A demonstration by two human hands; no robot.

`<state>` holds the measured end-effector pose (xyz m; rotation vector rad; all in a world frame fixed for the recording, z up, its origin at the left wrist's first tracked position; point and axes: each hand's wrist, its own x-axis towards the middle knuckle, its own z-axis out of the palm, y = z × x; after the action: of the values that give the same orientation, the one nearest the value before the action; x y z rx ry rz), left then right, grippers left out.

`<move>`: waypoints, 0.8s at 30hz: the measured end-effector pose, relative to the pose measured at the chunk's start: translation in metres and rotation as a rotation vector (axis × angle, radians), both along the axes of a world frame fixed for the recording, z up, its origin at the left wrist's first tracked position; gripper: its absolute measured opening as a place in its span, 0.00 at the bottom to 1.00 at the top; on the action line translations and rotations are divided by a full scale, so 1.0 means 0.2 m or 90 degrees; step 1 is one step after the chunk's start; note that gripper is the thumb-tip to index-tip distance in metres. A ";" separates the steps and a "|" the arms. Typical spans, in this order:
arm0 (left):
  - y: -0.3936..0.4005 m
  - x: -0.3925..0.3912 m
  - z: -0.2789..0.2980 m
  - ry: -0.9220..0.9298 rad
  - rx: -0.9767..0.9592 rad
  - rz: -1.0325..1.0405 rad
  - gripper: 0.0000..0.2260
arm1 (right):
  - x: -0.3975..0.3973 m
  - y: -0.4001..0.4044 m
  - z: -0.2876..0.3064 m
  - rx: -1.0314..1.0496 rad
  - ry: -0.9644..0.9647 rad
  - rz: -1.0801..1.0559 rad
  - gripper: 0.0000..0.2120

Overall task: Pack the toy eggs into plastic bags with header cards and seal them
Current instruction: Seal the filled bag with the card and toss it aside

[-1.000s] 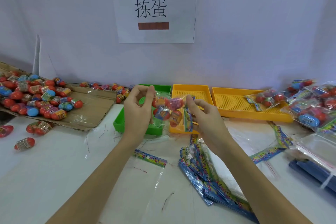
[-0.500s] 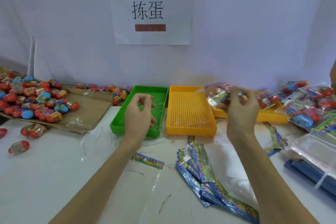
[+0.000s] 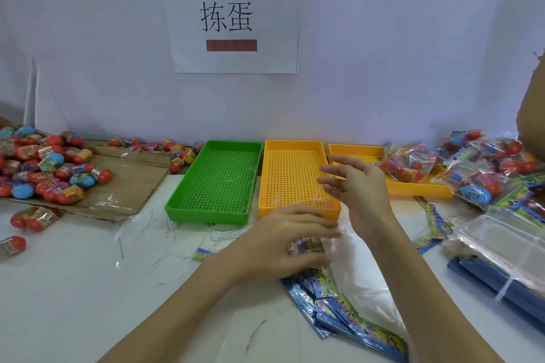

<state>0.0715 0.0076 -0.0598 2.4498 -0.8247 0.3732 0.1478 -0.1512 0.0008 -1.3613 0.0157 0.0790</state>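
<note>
Two hands over the white surface, with nothing held.

The left hand lies flat on the stack of header cards, its fingers straight but blurry. The right hand hangs in the air, fingers spread wide. Toy eggs sit in a heap on cardboard, partly cut off at the left edge. Packed bags pile up on the right, hard to tell apart.
</note>
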 end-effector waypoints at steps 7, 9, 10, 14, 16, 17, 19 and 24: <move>-0.02 0.02 -0.03 -0.040 0.023 -0.012 0.09 | 0.03 0.00 -0.03 -0.023 0.002 -0.004 0.15; 0.00 0.03 -0.02 -0.028 0.009 -0.012 0.07 | 0.03 -0.01 -0.03 -0.041 -0.001 0.013 0.15; 0.02 0.03 -0.02 -0.012 -0.017 0.003 0.07 | 0.03 -0.01 -0.03 -0.053 -0.003 0.028 0.15; 0.09 0.03 0.03 0.076 -0.237 0.153 0.07 | 0.04 -0.03 -0.02 -0.098 -0.029 0.112 0.14; 0.11 0.04 0.07 0.127 -0.429 0.199 0.07 | 0.05 -0.03 -0.01 -0.110 -0.037 0.166 0.22; 0.12 0.04 0.09 0.145 -0.517 0.218 0.07 | 0.06 -0.03 -0.01 -0.121 -0.040 0.197 0.25; 0.16 0.04 0.12 0.182 -0.660 0.251 0.08 | 0.06 -0.03 0.00 -0.152 -0.062 0.254 0.29; 0.22 0.04 0.12 0.252 -0.718 0.278 0.10 | 0.02 0.00 -0.04 -0.157 -0.127 0.246 0.13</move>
<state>0.0802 0.0511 -0.0358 1.5015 0.1335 0.3484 0.1525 -0.1504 -0.0070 -1.5995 -0.4184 0.2716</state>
